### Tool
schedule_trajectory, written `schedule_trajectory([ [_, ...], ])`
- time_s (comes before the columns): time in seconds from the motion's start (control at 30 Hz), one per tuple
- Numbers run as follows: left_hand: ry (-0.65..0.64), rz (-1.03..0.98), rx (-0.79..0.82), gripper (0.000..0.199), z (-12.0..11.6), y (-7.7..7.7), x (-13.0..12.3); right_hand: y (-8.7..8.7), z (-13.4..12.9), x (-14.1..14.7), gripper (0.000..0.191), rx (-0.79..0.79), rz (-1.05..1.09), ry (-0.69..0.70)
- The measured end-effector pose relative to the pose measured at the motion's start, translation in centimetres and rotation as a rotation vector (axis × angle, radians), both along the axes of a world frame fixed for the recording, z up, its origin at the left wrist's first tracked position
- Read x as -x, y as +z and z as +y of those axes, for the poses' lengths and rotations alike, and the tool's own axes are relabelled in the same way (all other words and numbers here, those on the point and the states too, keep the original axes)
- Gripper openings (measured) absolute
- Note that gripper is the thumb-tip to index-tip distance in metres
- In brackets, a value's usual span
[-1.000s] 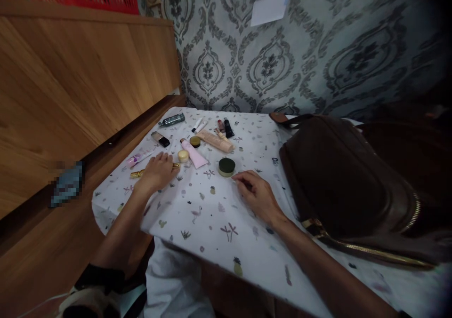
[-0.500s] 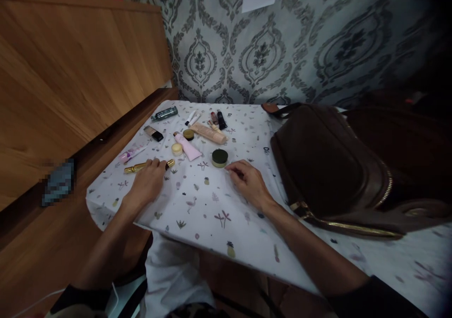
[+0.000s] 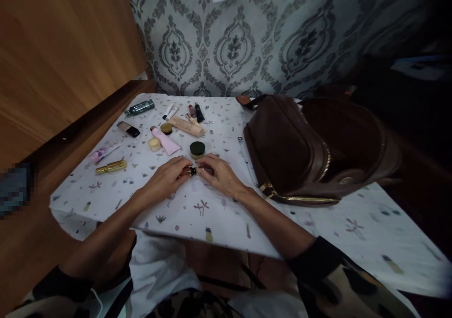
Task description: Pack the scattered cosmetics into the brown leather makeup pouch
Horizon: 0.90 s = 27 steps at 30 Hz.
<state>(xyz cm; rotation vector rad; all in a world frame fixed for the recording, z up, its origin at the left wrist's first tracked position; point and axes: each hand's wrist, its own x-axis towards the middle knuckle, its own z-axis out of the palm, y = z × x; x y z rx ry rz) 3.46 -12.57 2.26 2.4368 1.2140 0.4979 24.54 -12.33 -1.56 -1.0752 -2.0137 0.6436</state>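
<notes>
My left hand (image 3: 173,177) and my right hand (image 3: 219,172) meet near the table's middle, both closed on a slim tube (image 3: 192,171) with a dark band and gold-toned parts. Just beyond them sits a round jar with a dark green lid (image 3: 197,149). A pink tube (image 3: 165,140) lies to the left, beside a small cream-coloured jar (image 3: 154,144) and a gold-lidded jar (image 3: 166,129). Behind is a beige tube (image 3: 186,125). At the left lie a gold tube (image 3: 110,167) and a pink-and-white tube (image 3: 102,153).
A brown leather bag (image 3: 282,144) stands on the right of the patterned tablecloth (image 3: 226,224). Toward the back left are a dark green bottle (image 3: 140,107) and a black-capped bottle (image 3: 128,129). A wooden panel (image 3: 70,50) borders the left side.
My left hand has left the gold tube's side and moved right to meet my right hand; both now hold a slim tube. The view has shifted right.
</notes>
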Motion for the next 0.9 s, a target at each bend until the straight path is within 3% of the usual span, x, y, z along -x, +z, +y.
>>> schedule_trajectory([
  [0.27, -0.141, -0.14, 0.156, 0.019, 3.5, -0.1, -1.4, 1.0, 1.0, -1.9, 0.018, -0.001, -0.219, 0.06],
  [0.43, -0.238, -0.152, 0.101, 0.026, 4.5, -0.8, -1.6, 1.5, 1.3, -2.5, 0.008, 0.032, -0.326, 0.003],
  [0.9, -0.195, -0.196, 0.04, 0.018, 4.6, -2.4, -1.3, 1.6, 1.1, -2.6, 0.008, 0.101, -0.341, -0.075],
])
